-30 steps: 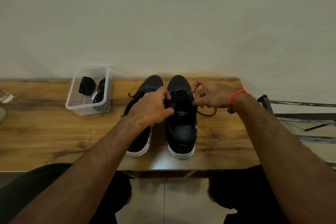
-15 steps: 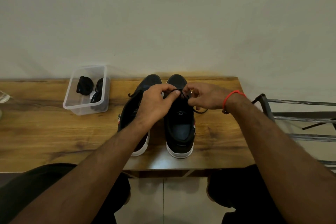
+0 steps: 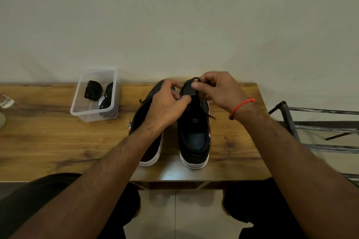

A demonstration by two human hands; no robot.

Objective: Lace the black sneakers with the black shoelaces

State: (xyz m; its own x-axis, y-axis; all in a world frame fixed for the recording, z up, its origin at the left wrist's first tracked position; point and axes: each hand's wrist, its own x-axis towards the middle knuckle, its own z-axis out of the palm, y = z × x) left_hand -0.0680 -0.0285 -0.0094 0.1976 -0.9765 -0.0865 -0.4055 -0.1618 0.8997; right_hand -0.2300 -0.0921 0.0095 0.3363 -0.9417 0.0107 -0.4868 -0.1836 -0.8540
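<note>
We see the wooden tabletop (image 3: 48,141) run off the left edge of view, while its right edge ends just past the right sneaker (image 3: 194,137), with a metal rack (image 3: 314,122) standing beyond it. The far edge meets the wall, and the near edge lies just short of the sneakers' heels. Bare wood opens between the clear plastic container (image 3: 95,110) at far left and the left sneaker (image 3: 149,141). The two sneakers stand side by side, toes toward the wall, nearly touching. Over the right sneaker's toe end, our left hand (image 3: 167,106) and right hand (image 3: 219,91) meet. The right hand's fingers (image 3: 202,83) pinch a loop of the black shoelace (image 3: 195,79), and the left hand's fingers (image 3: 181,101) are curled on the lace at the eyelets. A loose lace end (image 3: 210,117) trails right of the shoe. Spare laces (image 3: 93,90) lie bundled in the container.
</note>
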